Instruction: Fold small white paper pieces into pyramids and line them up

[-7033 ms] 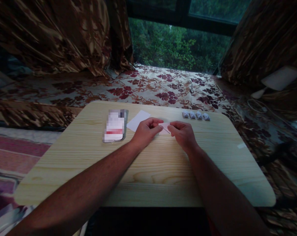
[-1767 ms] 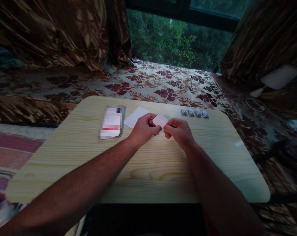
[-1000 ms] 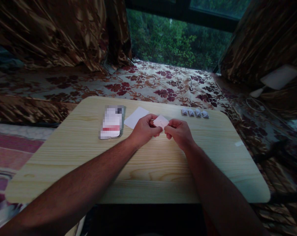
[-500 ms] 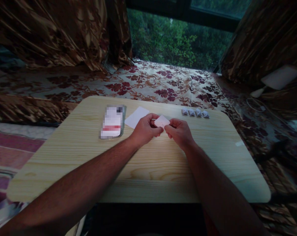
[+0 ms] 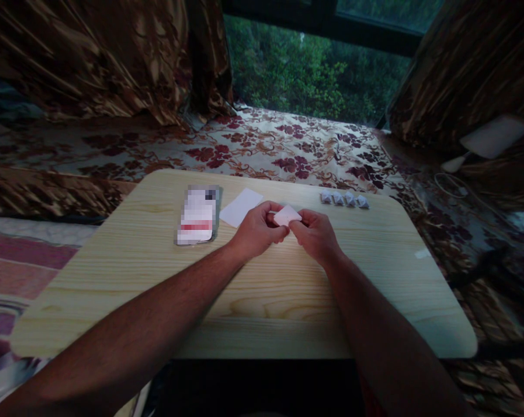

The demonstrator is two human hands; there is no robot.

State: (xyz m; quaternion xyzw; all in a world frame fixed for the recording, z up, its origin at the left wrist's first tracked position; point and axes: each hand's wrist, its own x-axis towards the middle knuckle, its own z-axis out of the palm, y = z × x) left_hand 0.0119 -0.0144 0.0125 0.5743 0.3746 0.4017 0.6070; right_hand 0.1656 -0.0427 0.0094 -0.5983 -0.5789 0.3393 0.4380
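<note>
Both of my hands pinch one small folded piece of pale paper (image 5: 286, 215) just above the middle of a light wooden table (image 5: 253, 289). My left hand (image 5: 258, 230) grips its left side with curled fingers. My right hand (image 5: 314, 233) grips its right side, thumb on top. A flat white paper square (image 5: 241, 207) lies on the table just left of my left hand. Several small folded paper shapes (image 5: 344, 199) sit in a row at the far right of the table.
A packet with a red stripe (image 5: 197, 216) lies to the left of the white square. A floral cloth (image 5: 262, 145) covers the surface behind the table, with brown curtains (image 5: 92, 58) and a window beyond. A white charger and cable (image 5: 453, 168) lie at the right.
The folded paper has tilted and sunk slightly between my fingers since a second ago. Seven seconds ago it lay lower, near the table surface. Everything else stays put.
</note>
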